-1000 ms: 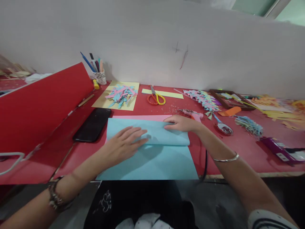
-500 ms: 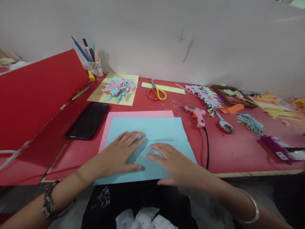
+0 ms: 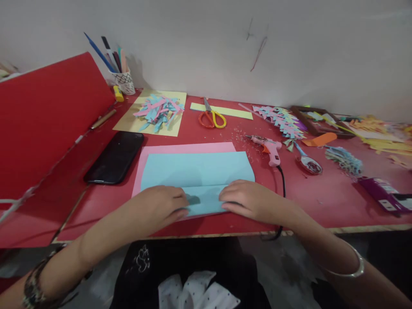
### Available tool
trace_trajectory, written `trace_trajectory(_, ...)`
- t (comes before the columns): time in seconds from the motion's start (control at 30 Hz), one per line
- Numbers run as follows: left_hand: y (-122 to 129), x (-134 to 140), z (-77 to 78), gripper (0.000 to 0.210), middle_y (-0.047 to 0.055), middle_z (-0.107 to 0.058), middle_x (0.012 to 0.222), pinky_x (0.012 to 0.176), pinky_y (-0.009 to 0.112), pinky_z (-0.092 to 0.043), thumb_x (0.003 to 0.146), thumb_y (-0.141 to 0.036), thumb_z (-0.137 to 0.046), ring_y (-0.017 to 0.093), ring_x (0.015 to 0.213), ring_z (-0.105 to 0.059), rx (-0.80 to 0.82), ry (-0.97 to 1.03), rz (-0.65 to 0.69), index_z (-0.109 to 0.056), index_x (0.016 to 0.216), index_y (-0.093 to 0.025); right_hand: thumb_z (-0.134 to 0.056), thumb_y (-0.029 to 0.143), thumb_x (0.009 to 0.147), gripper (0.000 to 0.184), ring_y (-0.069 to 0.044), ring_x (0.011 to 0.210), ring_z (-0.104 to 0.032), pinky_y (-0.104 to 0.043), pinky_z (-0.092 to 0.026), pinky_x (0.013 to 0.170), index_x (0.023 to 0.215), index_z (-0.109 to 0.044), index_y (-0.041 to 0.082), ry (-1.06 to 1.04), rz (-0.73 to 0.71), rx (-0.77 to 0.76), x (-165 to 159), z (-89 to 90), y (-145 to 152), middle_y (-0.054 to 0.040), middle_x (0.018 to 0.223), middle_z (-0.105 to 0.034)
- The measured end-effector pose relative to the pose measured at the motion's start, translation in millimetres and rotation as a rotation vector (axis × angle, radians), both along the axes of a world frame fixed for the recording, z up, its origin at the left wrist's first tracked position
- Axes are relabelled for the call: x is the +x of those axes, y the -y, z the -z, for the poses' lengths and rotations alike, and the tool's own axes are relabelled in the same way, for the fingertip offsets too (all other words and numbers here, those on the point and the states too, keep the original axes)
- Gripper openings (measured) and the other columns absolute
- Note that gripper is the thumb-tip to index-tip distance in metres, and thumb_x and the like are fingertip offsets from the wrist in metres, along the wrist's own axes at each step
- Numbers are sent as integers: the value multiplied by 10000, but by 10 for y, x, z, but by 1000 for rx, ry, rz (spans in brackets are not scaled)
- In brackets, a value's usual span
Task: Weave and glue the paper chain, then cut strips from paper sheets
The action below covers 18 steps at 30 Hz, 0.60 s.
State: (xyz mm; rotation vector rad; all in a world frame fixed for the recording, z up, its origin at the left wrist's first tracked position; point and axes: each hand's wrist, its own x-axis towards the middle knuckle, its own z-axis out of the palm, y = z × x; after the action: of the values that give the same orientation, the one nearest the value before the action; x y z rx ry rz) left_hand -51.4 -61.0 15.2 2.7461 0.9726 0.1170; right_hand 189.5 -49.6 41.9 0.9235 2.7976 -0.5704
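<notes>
A light blue paper sheet [image 3: 199, 167] lies over a pink sheet [image 3: 189, 148] on the red tabletop. Its near part is turned back on itself, and an edge line crosses it between my hands. My left hand [image 3: 164, 204] has its fingers curled on the left of this part. On the right side, my right hand [image 3: 247, 199] holds the same part, thumb and fingers close together. The exact grip of both hands is partly hidden. To the right of the sheet lies a pink glue gun [image 3: 270, 148] with a black cord.
A black phone [image 3: 114, 158] lies left of the sheets. Behind are paper strips [image 3: 159, 109], scissors [image 3: 210, 116] and a pen cup [image 3: 124, 82]. A spoon [image 3: 309, 164], a tassel-like bundle [image 3: 344, 161] and a purple box [image 3: 383, 195] are at right. A red board [image 3: 54, 116] leans at left.
The near edge of the blue sheet has been turned up and away from me. My hands have gone from lying spread on the sheet to holding its near part, farther apart.
</notes>
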Motion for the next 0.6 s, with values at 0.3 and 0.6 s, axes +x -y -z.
trace_trajectory(0.3,-155,41,133,223,18,-611,709,544,246,-381,883,-259,-389,146,642,-588,163,-165,-118,-579,803,-176,-446,231,867,184,-177,703,-530,-289,-327,656,781,-588,152,126,113,299,-79,269,-124,-65,752,-607)
trace_trajectory(0.6,-110,-30,332,217,9,-590,713,563,262,-393,892,-224,-355,151,629,-575,221,5,-221,-549,805,-183,-399,280,889,220,-181,690,-517,-281,-298,605,809,-562,155,15,296,338,-43,465,-68,-57,762,-595)
